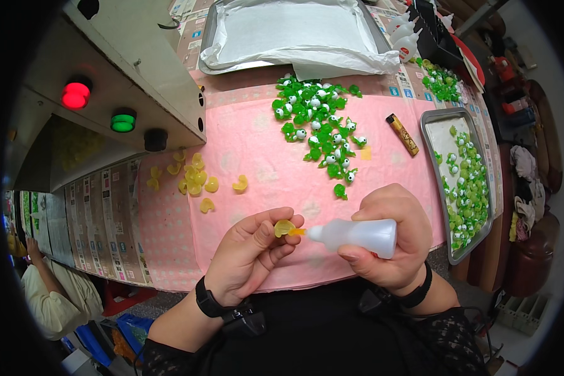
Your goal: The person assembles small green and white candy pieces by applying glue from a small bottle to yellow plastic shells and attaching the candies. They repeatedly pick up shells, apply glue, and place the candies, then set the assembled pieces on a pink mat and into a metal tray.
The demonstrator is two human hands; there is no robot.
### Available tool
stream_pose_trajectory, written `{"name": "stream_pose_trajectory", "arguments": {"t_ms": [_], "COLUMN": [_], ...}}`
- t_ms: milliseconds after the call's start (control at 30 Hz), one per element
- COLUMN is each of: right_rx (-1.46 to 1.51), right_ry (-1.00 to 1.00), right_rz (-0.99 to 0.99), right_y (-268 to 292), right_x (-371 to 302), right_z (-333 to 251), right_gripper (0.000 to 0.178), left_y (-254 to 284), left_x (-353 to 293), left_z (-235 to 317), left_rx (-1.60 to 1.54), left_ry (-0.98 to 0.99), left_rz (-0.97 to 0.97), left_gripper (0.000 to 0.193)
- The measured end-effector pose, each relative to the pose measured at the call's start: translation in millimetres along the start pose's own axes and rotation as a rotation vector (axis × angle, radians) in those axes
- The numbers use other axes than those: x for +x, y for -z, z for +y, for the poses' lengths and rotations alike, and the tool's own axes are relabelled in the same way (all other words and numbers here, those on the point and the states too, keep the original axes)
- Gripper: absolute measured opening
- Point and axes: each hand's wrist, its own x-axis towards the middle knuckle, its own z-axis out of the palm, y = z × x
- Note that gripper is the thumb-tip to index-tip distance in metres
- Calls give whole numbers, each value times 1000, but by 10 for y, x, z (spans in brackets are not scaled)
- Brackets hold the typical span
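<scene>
My left hand (252, 254) pinches a small yellow plastic piece (284, 227) between thumb and fingers, low over the pink mat (263, 169). My right hand (388, 235) grips a small translucent squeeze bottle (357, 235) lying sideways, its orange nozzle tip touching the yellow piece. A loose group of yellow pieces (191, 178) lies on the mat to the left. Farther back, a heap of green pieces with white eye-like dots (316, 122) spreads over the mat.
A metal tray (433, 128) at the right holds more green pieces. A brown lighter (402, 133) lies beside it. A large paper-lined tray (214, 31) sits at the back. A grey control box (138, 69) with red and green lights stands at the left. Another person (50, 291) sits at lower left.
</scene>
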Motion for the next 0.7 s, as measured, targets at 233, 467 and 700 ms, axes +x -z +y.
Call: {"name": "stream_pose_trajectory", "arguments": {"t_ms": [233, 467, 700], "right_rx": [-13, -1, -19], "right_ry": [-4, -34, -13], "right_rz": [25, -13, 1], "right_y": [58, 54, 46], "right_x": [3, 12, 37], "right_z": [2, -20, -2], "right_gripper": [32, 31, 31], "left_y": [-27, -41, -68], "left_x": [-1, -3, -3], "left_z": [7, 13, 43], "left_rx": [12, 43, 68], "left_ry": [-2, 0, 38], "left_rz": [9, 23, 24], "left_gripper": [42, 43, 44]}}
